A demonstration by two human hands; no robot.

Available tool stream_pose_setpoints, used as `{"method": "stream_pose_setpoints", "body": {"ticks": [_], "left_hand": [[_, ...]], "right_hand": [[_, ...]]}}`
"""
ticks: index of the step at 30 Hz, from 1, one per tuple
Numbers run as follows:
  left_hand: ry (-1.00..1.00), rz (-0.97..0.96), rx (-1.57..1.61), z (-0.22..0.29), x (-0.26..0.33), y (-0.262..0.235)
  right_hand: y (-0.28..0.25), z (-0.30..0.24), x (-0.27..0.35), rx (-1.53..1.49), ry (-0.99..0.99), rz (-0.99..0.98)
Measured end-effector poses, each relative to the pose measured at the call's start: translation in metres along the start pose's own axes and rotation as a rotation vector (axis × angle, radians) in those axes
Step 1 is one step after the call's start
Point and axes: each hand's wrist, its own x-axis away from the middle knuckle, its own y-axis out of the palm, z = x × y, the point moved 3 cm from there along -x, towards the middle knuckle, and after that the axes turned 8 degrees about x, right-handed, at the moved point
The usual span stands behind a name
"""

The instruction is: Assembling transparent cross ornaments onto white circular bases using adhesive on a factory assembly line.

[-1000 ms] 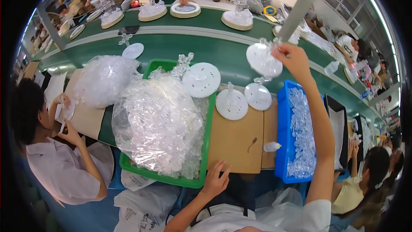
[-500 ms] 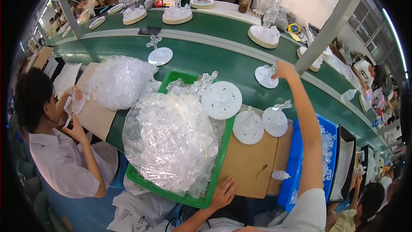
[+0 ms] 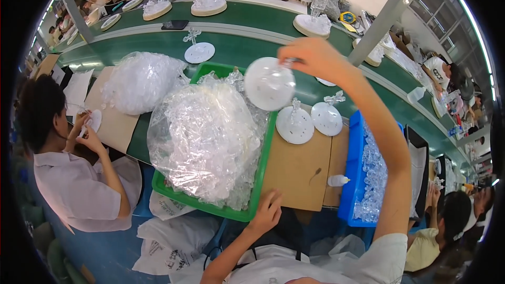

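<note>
My right hand (image 3: 315,58) reaches over the green belt, fingers pinched at the upper right edge of a round white disc (image 3: 269,85) with small holes. The disc is raised beside the far right corner of a green crate (image 3: 261,179); its underlying parts are hidden. Fingers apart, my left hand (image 3: 267,214) rests by the crate's near right corner and a cardboard sheet (image 3: 294,173). On that sheet's far edge sit two more white discs with clear plastic stems, a left one (image 3: 294,126) and a right one (image 3: 326,118). Part of another disc (image 3: 326,81) shows behind my right wrist.
A large clear bag of plastic pieces (image 3: 205,147) fills the crate. Right of the cardboard stand a small white bottle (image 3: 337,180) and a blue bin (image 3: 345,210) of clear parts. A co-worker (image 3: 79,189) sits at the left. A steel post (image 3: 389,16) rises beyond my right arm.
My right hand has moved left from the disc on the belt to the disc by the crate, which is now slightly lifted. My left hand's fingers have spread, and the view has shifted.
</note>
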Motion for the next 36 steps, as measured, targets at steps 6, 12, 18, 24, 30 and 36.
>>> {"method": "stream_pose_setpoints", "body": {"ticks": [6, 12, 18, 24, 30, 36], "left_hand": [[-0.003, 0.068, 0.104, 0.023, -0.002, -0.014], [-0.063, -0.005, -0.057, 0.008, 0.003, 0.003], [-0.146, -0.173, -0.197, -0.012, 0.005, 0.007], [-0.145, -0.158, -0.209, -0.015, 0.005, 0.013], [-0.121, -0.179, -0.252, -0.016, 0.009, 0.013], [-0.108, -0.144, -0.127, -0.019, 0.010, 0.017]], "right_hand": [[-0.027, -0.077, 0.118, -0.016, 0.148, -0.137], [0.068, -0.113, 0.157, -0.120, 0.173, -0.189], [0.072, -0.057, 0.101, -0.170, 0.128, -0.299], [0.150, -0.029, -0.062, -0.033, -0.135, 0.132], [0.203, -0.016, -0.087, 0.207, 0.081, -0.201], [0.095, -0.026, 0.015, -0.778, 0.385, 0.271]]}}
